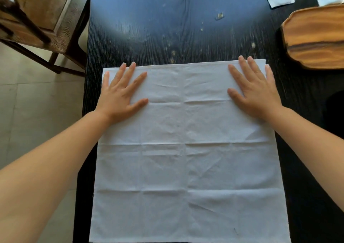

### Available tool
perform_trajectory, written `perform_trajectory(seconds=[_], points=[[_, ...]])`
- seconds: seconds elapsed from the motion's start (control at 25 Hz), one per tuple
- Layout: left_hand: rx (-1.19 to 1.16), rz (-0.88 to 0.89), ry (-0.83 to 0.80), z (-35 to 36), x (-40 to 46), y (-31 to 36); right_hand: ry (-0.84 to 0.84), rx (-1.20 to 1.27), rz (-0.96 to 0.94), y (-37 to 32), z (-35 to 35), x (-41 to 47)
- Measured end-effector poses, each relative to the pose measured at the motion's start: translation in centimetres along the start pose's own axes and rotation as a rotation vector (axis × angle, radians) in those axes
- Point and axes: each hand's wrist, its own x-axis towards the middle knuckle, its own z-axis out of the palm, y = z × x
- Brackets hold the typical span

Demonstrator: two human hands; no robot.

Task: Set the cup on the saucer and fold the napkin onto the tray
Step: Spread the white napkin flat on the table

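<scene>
Lying flat on the dark table (186, 28), the white napkin (186, 149) is spread out wide, I think so it can be folded neatly. The wooden tray (314, 38) waits nearby on the right. The left hand (121, 94) and right hand (255, 92) press its far corners, fingers straight and spread, holding nothing. No cup or saucer shows.

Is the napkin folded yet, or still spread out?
Spread out. The napkin lies flat in one layer on the table, old creases showing, with the left hand and right hand pressing flat near its far corners.
</scene>
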Motion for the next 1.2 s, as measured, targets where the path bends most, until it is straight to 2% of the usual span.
perform_trajectory(seconds=[0.24,0.36,0.52,0.68,0.8,1.0,1.2], points=[[0.063,-0.043,-0.070,-0.9,-0.4,1.0,-0.020,-0.046,0.040,-0.8,-0.4,-0.3],[-0.009,-0.080,-0.008,-1.3,-3.4,4.1,0.071,0.077,0.102,-3.6,-1.0,-2.9],[-0.193,-0.027,0.090,-0.4,-12.5,9.6,0.137,0.178,-0.022,-8.3,-0.5,-11.5],[-0.216,0.001,0.073,0.9,-22.2,12.6,0.073,0.160,-0.132,-10.9,0.7,-20.5],[-0.207,-0.021,0.049,0.9,-27.9,13.4,0.094,0.138,-0.236,-11.1,1.6,-26.5],[-0.139,0.034,-0.058,1.8,-31.5,13.6,-0.003,0.064,-0.343,-9.5,3.4,-32.0],[-0.074,0.101,0.049,2.6,-32.5,13.2,0.037,0.084,-0.376,-9.0,3.5,-33.1]])
